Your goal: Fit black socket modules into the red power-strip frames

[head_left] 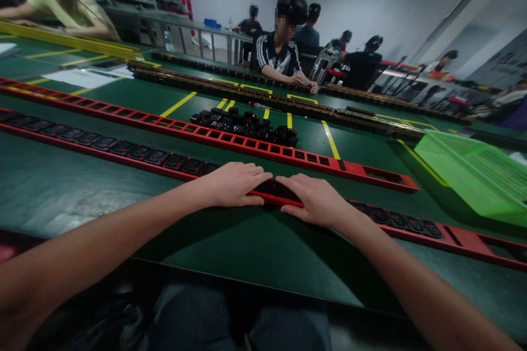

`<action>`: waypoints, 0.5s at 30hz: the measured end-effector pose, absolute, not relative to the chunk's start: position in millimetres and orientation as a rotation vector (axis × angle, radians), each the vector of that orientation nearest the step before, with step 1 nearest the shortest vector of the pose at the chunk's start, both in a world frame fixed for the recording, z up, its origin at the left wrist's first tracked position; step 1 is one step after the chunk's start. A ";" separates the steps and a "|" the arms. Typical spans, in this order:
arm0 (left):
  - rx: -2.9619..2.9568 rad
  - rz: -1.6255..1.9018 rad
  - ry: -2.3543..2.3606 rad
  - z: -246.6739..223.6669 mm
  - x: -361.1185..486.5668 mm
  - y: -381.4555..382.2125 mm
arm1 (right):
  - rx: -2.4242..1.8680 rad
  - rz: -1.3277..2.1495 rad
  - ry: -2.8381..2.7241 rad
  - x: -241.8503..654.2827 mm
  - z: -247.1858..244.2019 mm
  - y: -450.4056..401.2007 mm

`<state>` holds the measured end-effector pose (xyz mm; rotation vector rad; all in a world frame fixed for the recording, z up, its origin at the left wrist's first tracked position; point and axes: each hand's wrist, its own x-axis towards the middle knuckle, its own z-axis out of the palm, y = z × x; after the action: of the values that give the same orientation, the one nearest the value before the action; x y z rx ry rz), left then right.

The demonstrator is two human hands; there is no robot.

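Green worktable (247,247), supporting a long red rail (465,237) near its front edge, within reach; left hand (233,184) and right hand (319,200) clamp it, fingers together, thumbs nearside, apparently steadying black inserts (156,156).

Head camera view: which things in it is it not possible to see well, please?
In the head view:
- Near red rail: left hand and right hand cover part of its slots; picture edges cut off both ends.
- Grip or only press: the hands' own backs hide the palms.
- Dark pile: overlapping pieces, uncountable.
- White sheet: blurred, any print unreadable.
- Green basket: right edge cuts it off.
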<state>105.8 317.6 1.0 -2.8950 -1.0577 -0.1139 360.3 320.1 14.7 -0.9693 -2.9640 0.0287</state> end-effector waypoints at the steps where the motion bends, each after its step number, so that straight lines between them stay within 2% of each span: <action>1: -2.880 -0.109 -1.068 0.2 106.4 317.7 | -1.015 0.021 -2.956 364.8 15.4 320.1; 7: -2.872 -0.021 -1.095 4.3 110.9 319.9 | -1.274 0.113 -2.950 395.8 32.2 322.9; 10: -2.876 0.024 -1.099 9.5 107.5 321.1 | -1.220 0.137 -2.965 399.6 36.2 324.7; 15: -2.853 0.055 -1.239 15.7 88.2 327.1 | -1.119 -0.027 -2.857 386.0 21.6 328.0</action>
<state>88.2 327.1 15.7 -2.8527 -1.2392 0.0553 386.0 328.0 21.6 -1.1189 -2.8575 -0.0268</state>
